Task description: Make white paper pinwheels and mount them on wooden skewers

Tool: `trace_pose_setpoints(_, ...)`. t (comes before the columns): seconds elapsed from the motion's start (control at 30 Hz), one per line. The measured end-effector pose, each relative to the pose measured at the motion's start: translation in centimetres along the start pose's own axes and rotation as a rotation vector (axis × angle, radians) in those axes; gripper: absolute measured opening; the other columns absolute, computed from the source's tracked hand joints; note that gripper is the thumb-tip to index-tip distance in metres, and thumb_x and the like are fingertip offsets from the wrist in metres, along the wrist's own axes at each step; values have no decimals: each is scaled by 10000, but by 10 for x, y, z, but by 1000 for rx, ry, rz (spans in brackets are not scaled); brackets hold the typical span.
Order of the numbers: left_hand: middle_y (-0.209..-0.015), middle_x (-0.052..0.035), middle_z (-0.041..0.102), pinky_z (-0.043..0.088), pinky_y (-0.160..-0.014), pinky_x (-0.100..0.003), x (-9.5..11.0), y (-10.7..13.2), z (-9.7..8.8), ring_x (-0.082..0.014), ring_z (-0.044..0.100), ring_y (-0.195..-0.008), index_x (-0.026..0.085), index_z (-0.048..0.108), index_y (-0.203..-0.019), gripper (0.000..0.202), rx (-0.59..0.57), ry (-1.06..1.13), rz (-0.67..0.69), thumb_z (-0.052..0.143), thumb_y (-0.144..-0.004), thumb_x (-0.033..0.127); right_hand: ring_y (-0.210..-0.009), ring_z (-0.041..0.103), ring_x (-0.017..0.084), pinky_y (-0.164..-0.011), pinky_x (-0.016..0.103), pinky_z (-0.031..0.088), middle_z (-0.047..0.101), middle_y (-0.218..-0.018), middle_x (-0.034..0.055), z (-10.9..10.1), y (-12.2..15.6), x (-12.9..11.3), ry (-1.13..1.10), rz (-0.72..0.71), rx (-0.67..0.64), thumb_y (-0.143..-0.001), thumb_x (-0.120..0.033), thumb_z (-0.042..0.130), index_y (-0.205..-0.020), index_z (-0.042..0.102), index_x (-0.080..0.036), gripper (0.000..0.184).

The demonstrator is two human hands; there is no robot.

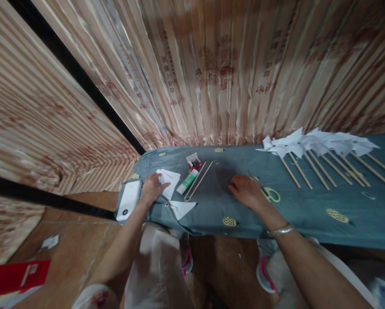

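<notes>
At the left end of the cloth-covered table, my left hand [153, 187] grips white paper [173, 177], its thumb spread over the paper's near side. My right hand [245, 190] rests on the cloth with its fingers curled in and nothing visible in them. Beside that hand lie scissors with yellow-green handles [271, 195], partly hidden by it. Between my hands are a green-and-white glue stick [187, 182], two thin wooden sticks [200, 182] and a small red-and-white box [194, 161] of dark pins. A white paper piece [183, 209] lies near the front edge.
White paper pinwheels [321, 142] on wooden sticks overlap in a row at the back right. A white phone [129, 200] lies at the table's left edge. Pleated curtains [212, 77] hang behind, and dark poles [83, 81] cross at the left. A red packet [16, 277] is on the floor.
</notes>
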State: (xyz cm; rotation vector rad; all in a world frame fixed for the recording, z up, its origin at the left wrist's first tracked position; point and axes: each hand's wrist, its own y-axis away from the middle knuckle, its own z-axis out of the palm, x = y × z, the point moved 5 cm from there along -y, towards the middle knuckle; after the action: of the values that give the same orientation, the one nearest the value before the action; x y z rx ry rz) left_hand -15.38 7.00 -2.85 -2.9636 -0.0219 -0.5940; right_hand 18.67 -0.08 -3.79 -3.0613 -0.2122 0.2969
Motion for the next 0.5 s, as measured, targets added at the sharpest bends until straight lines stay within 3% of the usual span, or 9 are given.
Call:
trace_pose_setpoints(0.23, -1333, -129, 615, 458, -1028, -371, -2, 2, 4, -272, 602, -1198, 173, 707, -1049, 320, -38, 39, -28, 735, -759, 306, -923, 653, 251, -834, 344, 444, 720, -940, 122, 0, -1, 2, 1, -1, 0, -893, -203, 562, -866, 678, -125, 142)
trace_pose_setpoints(0.5, -1175, -80, 719, 520, -893, -323, -8, 1, 3, -222, 692, -961, 189, 737, -1013, 302, -36, 145, -39, 701, -743, 319, -920, 647, 241, -817, 321, 425, 718, -932, 113, 1, -1, 3, 7, -2, 1, -895, -217, 564, -858, 671, -138, 138)
